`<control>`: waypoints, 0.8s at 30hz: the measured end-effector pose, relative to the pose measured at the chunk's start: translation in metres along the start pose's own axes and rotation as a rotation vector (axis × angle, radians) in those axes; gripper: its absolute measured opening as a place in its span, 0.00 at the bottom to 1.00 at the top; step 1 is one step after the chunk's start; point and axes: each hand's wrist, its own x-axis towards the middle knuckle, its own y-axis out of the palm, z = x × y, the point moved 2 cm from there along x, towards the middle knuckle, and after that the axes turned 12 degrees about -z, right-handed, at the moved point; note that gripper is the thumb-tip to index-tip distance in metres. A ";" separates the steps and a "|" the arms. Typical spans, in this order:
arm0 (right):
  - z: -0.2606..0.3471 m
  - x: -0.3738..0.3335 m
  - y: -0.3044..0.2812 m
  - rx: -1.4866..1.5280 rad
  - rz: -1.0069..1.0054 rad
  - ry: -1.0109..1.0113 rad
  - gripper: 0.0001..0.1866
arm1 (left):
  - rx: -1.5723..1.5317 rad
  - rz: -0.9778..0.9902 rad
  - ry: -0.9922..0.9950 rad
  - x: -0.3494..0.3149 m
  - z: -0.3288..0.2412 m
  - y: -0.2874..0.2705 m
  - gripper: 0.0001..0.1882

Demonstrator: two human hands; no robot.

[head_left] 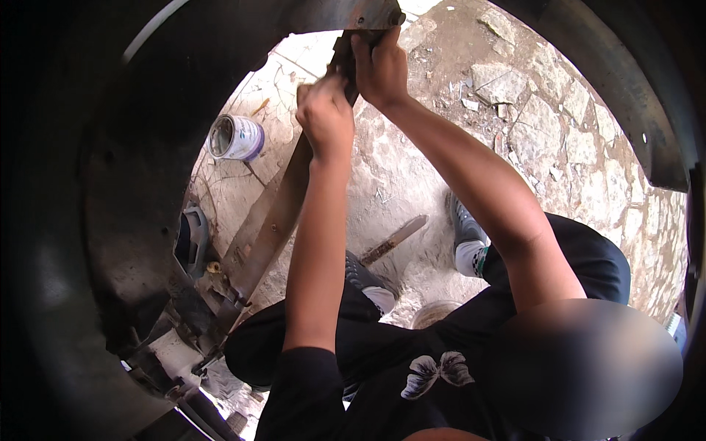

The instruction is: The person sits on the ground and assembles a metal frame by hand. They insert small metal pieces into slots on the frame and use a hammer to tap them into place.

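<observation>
Both my arms reach up to the top of the head view, where a long metal bar (273,220) meets a dark curved metal panel (323,16). My left hand (327,117) is closed in a fist against the bar's upper part, slightly blurred; whatever its fingers hold is hidden. Higher up and to the right, my right hand (384,70) grips the bar's dark upper end, thumb on the near side and a finger stretched up to the panel's edge. The bar slants down to the lower left.
A white and purple can (237,137) stands left of my hands. A flat, worn blade-like piece (395,240) lies between my shoes (465,220). A grey hollow part (193,241) sits at the left. Dark curved metal (625,95) surrounds the stony ground.
</observation>
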 end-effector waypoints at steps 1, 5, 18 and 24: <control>0.004 -0.001 0.000 -0.018 0.024 0.027 0.26 | 0.004 0.001 -0.011 -0.002 0.001 -0.003 0.09; -0.004 0.005 -0.003 0.000 -0.057 -0.063 0.26 | -0.052 -0.013 0.028 -0.022 -0.003 -0.007 0.09; -0.007 0.002 -0.001 -0.002 -0.034 -0.019 0.26 | -0.112 -0.050 0.078 -0.019 -0.009 -0.006 0.08; -0.002 0.001 0.000 -0.016 -0.014 -0.030 0.26 | -0.024 -0.061 0.081 0.008 -0.002 0.005 0.08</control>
